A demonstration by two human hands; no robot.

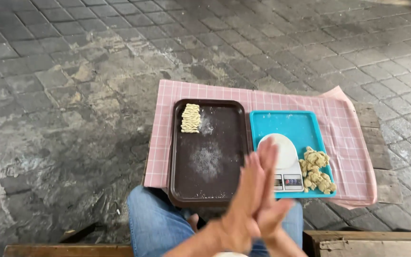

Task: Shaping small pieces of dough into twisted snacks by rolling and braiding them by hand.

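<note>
Dough pieces (316, 170): heaped in a loose pale-beige pile on the right part of the blue tray, just beside the scale, well apart from both hands.
Left hand (243, 200): raised in front of the trays, palm pressed flat against the other hand; blurred.
Right hand (271, 202): pressed palm to palm against the left hand, above the knees and near the front edge of the blue tray.
Fingers (262, 159): stretched out straight and close together, pointing away over the scale; nothing seen between the palms, though blur leaves that unsure.
Kitchen scale (284, 162): white, with a round white plate on top and a small display at its front; standing on the left half of the blue tray, partly hidden behind the fingers.
Blue tray (291, 123): turquoise, rectangular, lying to the right of the brown tray, edges touching or nearly so.
Brown tray (210, 143): dark, rectangular, dusted with patches of white flour in the middle.
Shaped dough rows (190, 118): small ridged pieces packed side by side in a neat block at the far left corner of the brown tray.
Checked cloth (348, 128): pink and white, spread under both trays, draped over the right end of the tabletop.
Tabletop (372, 138): low weathered wooden boards, showing at the right beyond the cloth.
Jeans (155, 221): blue, on the knees at the near edge of the brown tray.
Paved floor (72, 95): grey brick, stained and damp-looking.
</note>
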